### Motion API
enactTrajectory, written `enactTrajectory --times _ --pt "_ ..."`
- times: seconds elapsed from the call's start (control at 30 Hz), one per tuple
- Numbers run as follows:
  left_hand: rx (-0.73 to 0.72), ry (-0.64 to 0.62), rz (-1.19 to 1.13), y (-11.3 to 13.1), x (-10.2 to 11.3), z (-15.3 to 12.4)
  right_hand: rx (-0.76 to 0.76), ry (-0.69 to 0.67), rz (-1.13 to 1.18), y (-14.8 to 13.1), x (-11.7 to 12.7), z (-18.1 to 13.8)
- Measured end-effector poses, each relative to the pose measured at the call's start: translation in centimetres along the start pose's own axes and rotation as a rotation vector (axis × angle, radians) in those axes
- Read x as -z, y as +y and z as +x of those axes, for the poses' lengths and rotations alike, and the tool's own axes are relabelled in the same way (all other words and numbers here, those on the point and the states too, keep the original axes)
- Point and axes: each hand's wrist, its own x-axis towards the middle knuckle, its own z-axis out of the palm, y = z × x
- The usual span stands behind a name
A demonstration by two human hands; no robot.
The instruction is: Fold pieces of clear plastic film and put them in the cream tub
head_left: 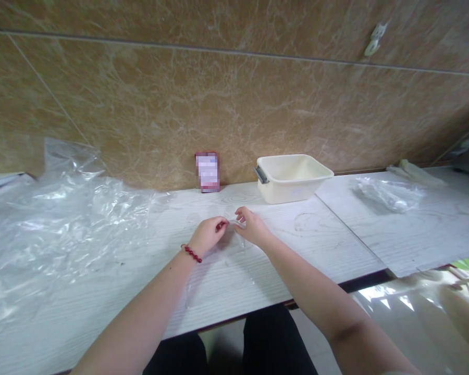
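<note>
A clear plastic bag (222, 268) lies nearly flat on the white wood-grain table in front of me, its outline hard to see. At its upper edge my left hand (210, 233), with a red bead bracelet (193, 253) on the wrist, is closed in a pinch on the plastic. Close beside it, my right hand (253, 227) holds the same edge between curved fingers and thumb. A narrow whitish fold of plastic spans the short gap between the two hands.
A large heap of clear plastic (74, 224) covers the table's left side. Behind my hands stand a cream tub (289, 190) with a grey handle and a small red-edged item (208, 172) against the marbled wall. More clear plastic (391, 194) lies at right.
</note>
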Motion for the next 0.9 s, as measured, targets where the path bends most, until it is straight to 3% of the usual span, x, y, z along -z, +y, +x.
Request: enactTrajectory --times 0.2,0.4,0.9 --pt "0.073 0.019 0.031 0.0 0.4 0.0 -0.111 -0.125 -0.103 0.0 -0.3 -0.3" --pt "0.132 0.043 0.130 -0.8 0.3 0.1 -0.097 -0.177 -0.148 -0.5 -0.3 -0.3" --pt "0.157 -0.036 0.211 -1.5 0.4 -0.1 -0.026 -0.340 -0.337 -1.0 1.3 -0.8"
